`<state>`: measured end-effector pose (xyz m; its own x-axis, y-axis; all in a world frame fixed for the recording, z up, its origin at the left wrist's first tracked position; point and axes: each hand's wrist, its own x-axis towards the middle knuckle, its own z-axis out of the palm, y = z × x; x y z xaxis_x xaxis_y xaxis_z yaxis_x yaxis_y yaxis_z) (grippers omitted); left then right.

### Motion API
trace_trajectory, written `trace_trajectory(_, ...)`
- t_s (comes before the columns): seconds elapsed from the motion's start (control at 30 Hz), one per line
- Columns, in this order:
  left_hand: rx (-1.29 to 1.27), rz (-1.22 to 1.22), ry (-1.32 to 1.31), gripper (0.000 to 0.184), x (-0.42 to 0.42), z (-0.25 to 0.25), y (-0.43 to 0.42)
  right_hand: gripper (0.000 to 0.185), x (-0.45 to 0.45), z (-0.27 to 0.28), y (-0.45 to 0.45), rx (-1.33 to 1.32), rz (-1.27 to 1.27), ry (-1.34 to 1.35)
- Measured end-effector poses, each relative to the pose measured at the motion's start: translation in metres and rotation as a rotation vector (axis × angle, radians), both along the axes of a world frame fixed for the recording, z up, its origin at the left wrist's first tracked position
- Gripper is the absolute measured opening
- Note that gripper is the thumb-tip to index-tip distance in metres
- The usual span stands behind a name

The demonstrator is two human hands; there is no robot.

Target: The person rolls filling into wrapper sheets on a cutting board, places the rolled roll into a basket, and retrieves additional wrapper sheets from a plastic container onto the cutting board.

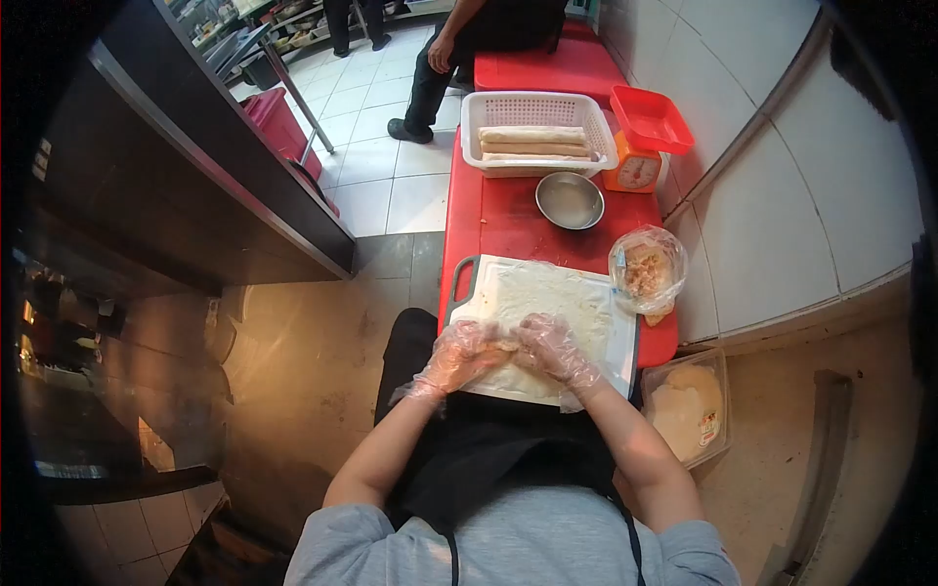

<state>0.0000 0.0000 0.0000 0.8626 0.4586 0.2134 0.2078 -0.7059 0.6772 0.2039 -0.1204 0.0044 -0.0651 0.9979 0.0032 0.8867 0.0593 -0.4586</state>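
Note:
A white cutting board [625,337] with a grey handle lies in front of me, and a thin whitish wrapper sheet [557,288] is spread over much of it. Both hands wear clear plastic gloves. My left hand [459,356] is over the board's near left part, fingers curled in on a small pale lump of filling [503,345]. Close beside it, my right hand [549,347] has bent fingers at the lump's other end. The gloved fingers partly hide the lump. Right of the board, a plastic-lined bowl [650,269] contains shredded pinkish-brown filling.
Farther along the red table [489,220] are a metal bowl [570,201], a white basket [537,103] with long pale rolls, and an orange scale [637,168] under a red tray [653,119]. A lidded container [689,410] is at lower right. Another person [430,83] sits at the far end.

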Motion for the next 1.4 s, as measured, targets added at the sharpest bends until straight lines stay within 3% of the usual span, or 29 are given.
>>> trace_trajectory(0.07,0.040,-0.014,-0.207,0.043,-0.001,0.001,0.002,0.032,-0.009,0.003,0.000,0.262,-0.095,0.027)
trace_trajectory(0.17,0.054,-0.034,-0.130,0.039,-0.001,-0.016,-0.003,0.026,-0.024,0.002,0.002,0.038,-0.114,-0.055)
trace_trajectory(0.37,0.106,-0.016,-0.181,0.028,-0.007,-0.009,0.001,0.025,-0.005,0.024,-0.004,0.123,-0.044,-0.022)
trace_trajectory(0.47,0.193,-0.028,-0.039,0.028,0.004,-0.007,-0.006,0.025,0.005,-0.012,-0.015,0.249,-0.085,0.026)
trace_trajectory(0.57,0.134,-0.033,0.035,0.028,0.011,-0.007,-0.005,0.026,0.013,0.004,-0.018,0.338,-0.066,0.115)
trace_trajectory(0.67,0.159,-0.049,0.025,0.028,0.013,0.005,-0.009,0.034,0.020,0.002,-0.026,0.161,-0.174,0.368)
trace_trajectory(0.77,0.149,-0.057,0.028,0.028,0.021,-0.018,-0.008,0.039,0.017,-0.011,-0.020,0.148,-0.140,0.354)
trace_trajectory(0.87,0.222,-0.011,-0.058,0.027,0.027,-0.002,-0.014,0.038,0.018,-0.004,-0.022,0.291,-0.093,0.234)
trace_trajectory(1.07,0.069,-0.136,0.132,0.038,0.034,-0.008,-0.004,0.040,0.014,-0.022,-0.023,0.169,-0.162,0.162)
trace_trajectory(1.17,0.062,-0.161,0.052,0.038,0.034,-0.018,0.000,0.034,0.019,-0.012,-0.024,0.251,-0.086,0.194)
trace_trajectory(1.27,0.154,-0.028,-0.123,0.034,0.039,0.001,-0.009,0.026,0.019,-0.009,-0.029,0.516,-0.201,0.006)
trace_trajectory(1.4,0.086,-0.141,0.068,0.036,0.045,-0.003,-0.002,0.031,0.024,-0.017,-0.031,0.223,-0.140,0.118)
